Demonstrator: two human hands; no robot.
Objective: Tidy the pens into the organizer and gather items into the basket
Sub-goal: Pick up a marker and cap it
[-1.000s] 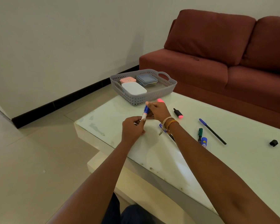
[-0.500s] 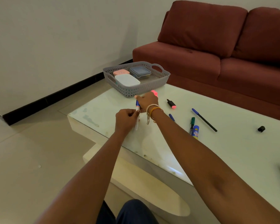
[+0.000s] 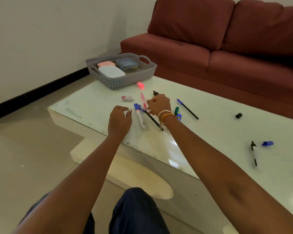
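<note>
Both hands hover over the bench (image 3: 210,132), nothing held! Left hand (image 3: 119,119) has a loose, empty grip, fingers curled just beside the blue-capped marker (image 3: 139,115) lying flat. Right hand (image 3: 159,104) has a half-closed grip at the pink pen (image 3: 143,102), though whether it pinches it I cannot tell. These pens look light, stiff and prone to roll on glass; best taken mid-barrel. A black pen (image 3: 153,119) runs under the wrist, crowding that cluster. The grey basket (image 3: 125,80) sits at the far corner, an eraser (image 3: 127,98) and pink highlighter cap (image 3: 140,85) nearby. No organizer in view.

White table (image 3: 210,135), basket (image 3: 125,80), scattered pens (image 3: 187,108), perhaps eraser (image 3: 127,98)
</note>
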